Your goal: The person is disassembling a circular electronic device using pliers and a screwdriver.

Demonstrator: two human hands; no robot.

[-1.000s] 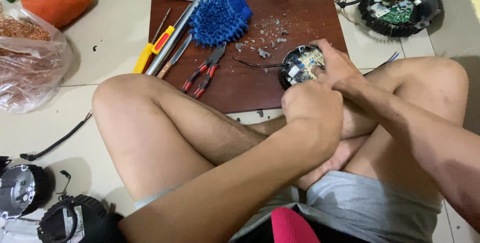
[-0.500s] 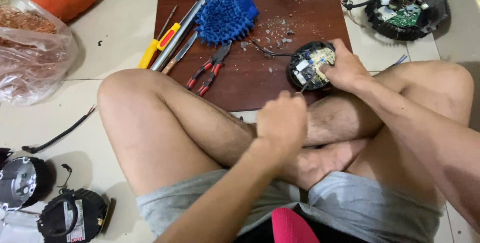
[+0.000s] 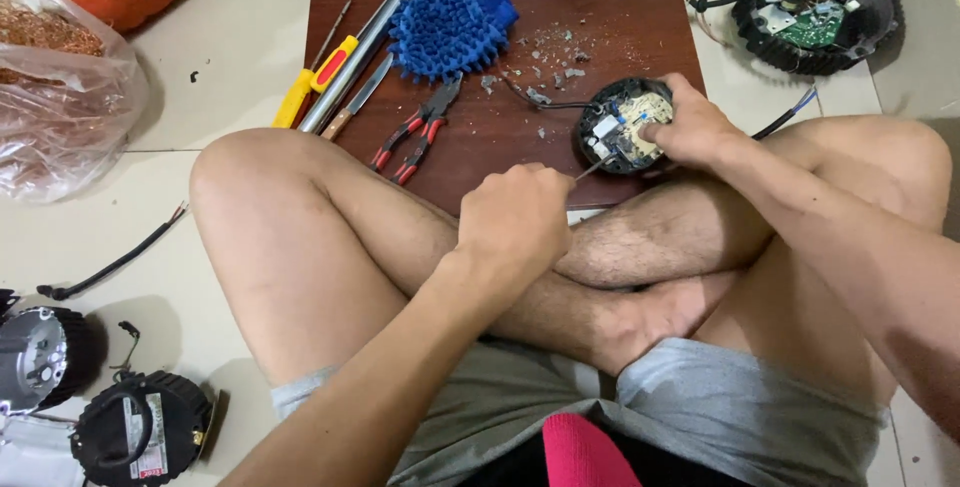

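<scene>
A person seated cross-legged on a pale tiled floor works over a dark reddish-brown wooden board (image 3: 600,37), on whose near edge rests a small round black housing with an exposed cream circuit board (image 3: 625,125). The right hand (image 3: 693,131) grips the housing's right rim, thumb pressing on the circuit board, holding it steady just above the raised right knee. The left hand (image 3: 515,219) is closed in a fist around the handle of a thin metal-shafted tool (image 3: 592,169); its handle is hidden inside the fist. The shaft runs up and to the right from the fist, its tip touching the housing's lower left edge. So the housing lies ahead and to the right of the left hand, with the right hand the nearer of the two and already upon it. The hands are apart, each clamped on its own object. Further back on the board lie red-handled pliers (image 3: 415,132), a blue shaggy cleaning mitt (image 3: 450,25), a yellow-and-red-handled screwdriver (image 3: 318,75) and scattered grey debris (image 3: 555,57).
</scene>
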